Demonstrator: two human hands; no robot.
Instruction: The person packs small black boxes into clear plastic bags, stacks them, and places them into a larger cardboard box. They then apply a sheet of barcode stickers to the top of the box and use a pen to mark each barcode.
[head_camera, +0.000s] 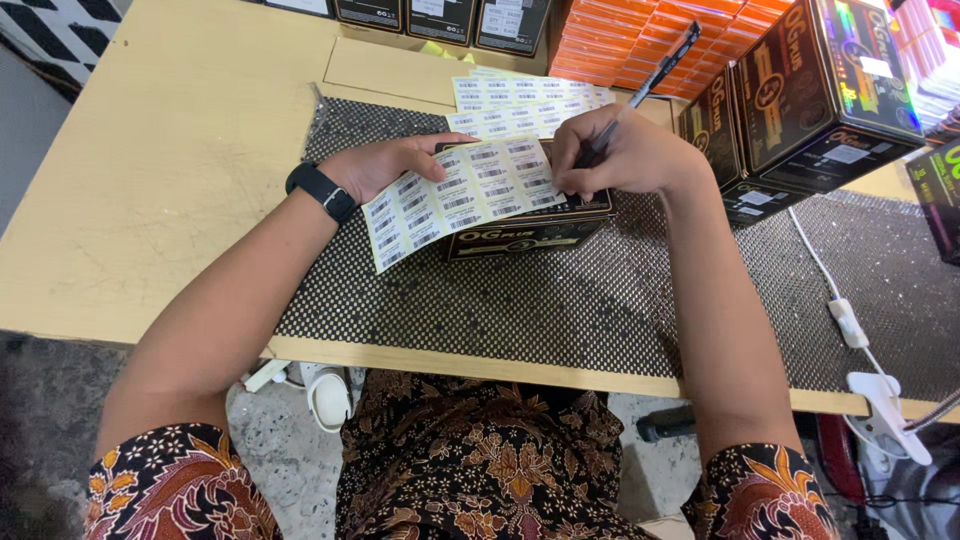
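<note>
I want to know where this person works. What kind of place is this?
Probably a packing or labelling workstation in a small shop or warehouse. The right hand holds a pen over a sheet of barcode stickers lying on a dark box, with stacked boxes beside the table.

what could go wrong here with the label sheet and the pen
The label sheet overhangs the dark box on its left side, pinned only by the left hand, so it might slide or crease. The right hand holds the pen right at the sheet's edge, so a slip could mark neighbouring labels. More sheets lie loose just behind and might get nudged.
</note>
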